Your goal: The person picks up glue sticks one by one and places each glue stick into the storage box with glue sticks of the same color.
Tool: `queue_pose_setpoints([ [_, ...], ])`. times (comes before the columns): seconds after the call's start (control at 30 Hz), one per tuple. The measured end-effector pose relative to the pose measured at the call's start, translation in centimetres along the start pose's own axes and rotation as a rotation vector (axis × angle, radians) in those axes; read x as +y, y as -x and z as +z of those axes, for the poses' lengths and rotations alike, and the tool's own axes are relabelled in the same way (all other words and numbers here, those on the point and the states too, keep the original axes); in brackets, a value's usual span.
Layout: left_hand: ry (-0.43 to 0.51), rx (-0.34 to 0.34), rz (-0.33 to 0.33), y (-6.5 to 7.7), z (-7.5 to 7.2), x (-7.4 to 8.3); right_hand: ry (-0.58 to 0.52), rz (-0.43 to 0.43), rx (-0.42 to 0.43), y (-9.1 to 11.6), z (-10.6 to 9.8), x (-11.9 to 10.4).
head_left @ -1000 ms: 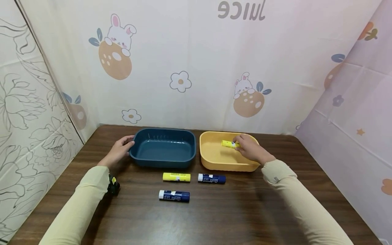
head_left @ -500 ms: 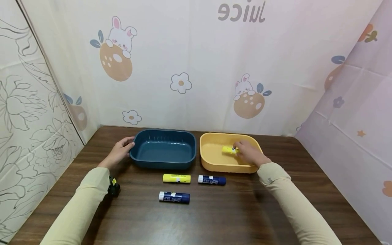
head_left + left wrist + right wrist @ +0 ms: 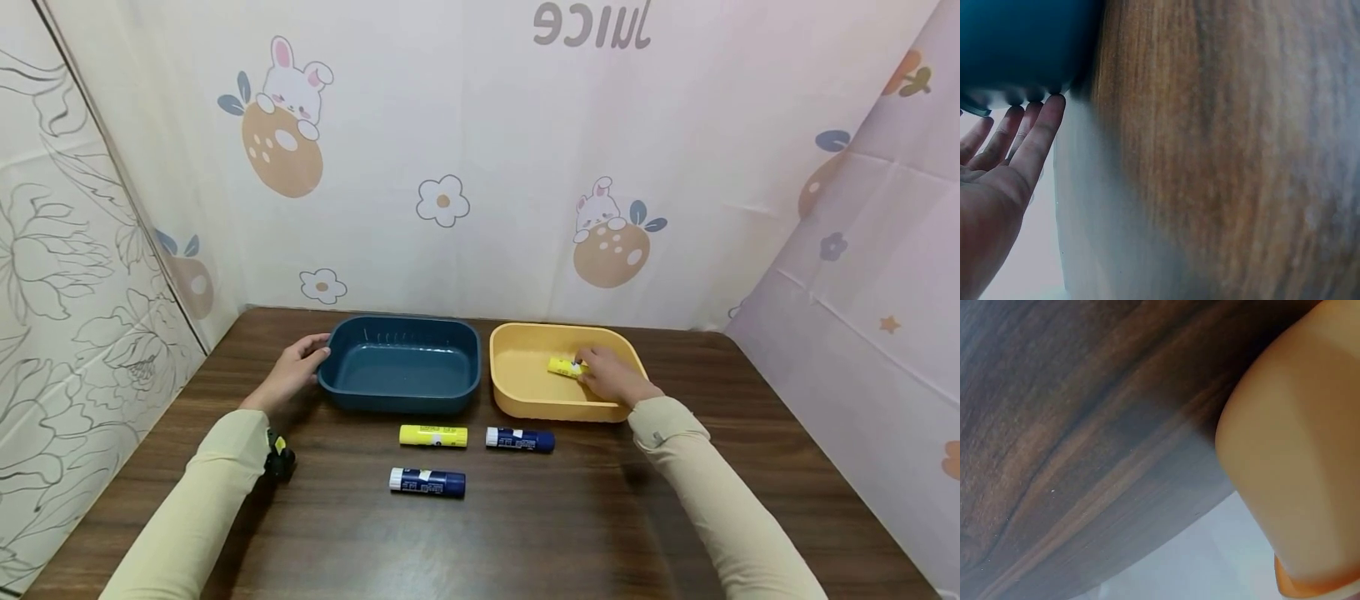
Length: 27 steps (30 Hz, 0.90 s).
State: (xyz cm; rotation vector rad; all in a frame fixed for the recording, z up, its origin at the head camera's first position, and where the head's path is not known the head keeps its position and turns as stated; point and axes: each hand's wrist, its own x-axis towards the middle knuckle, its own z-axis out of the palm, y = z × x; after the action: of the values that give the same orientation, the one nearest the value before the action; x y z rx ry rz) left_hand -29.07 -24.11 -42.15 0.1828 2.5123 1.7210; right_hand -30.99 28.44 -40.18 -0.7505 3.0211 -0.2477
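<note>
In the head view, my right hand (image 3: 611,377) reaches into the yellow tray (image 3: 562,410) and pinches one end of a yellow glue stick (image 3: 562,367), low over the tray floor. The right wrist view shows the yellow tray's outer wall (image 3: 1291,444); the hand and glue stick are out of sight there. My left hand (image 3: 291,372) is at the left end of the dark blue tray (image 3: 397,402). Its fingers (image 3: 1038,140) are fairly straight, with the tips touching the tray's outer wall (image 3: 1022,50) in the left wrist view.
In front of the trays lie another yellow glue stick (image 3: 432,436) and two navy glue sticks with white ends, one navy stick (image 3: 520,439) to the right and another navy stick (image 3: 427,482) nearer. A patterned curtain (image 3: 480,150) hangs behind the wooden table (image 3: 510,542).
My right hand has lowered the yellow glue stick into the yellow tray, then shifted it slightly right. The left hand stays at the blue tray.
</note>
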Motion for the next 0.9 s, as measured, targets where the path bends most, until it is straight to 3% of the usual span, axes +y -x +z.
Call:
queue_pose_setpoints([
  [0.4, -0.008, 0.0, -0.005, 0.0, 0.0, 0.1, -0.03, 0.03, -0.031, 0.4, -1.2, -0.4],
  [0.63, -0.007, -0.01, -0.017, 0.0, 0.1, 0.5, 0.007, -0.079, 0.066, 1.7, -2.7, -1.0],
  [0.9, -0.014, 0.002, 0.009, 0.1, 0.1, 0.2, 0.055, -0.183, 0.112, 2.6, -3.9, -2.7],
])
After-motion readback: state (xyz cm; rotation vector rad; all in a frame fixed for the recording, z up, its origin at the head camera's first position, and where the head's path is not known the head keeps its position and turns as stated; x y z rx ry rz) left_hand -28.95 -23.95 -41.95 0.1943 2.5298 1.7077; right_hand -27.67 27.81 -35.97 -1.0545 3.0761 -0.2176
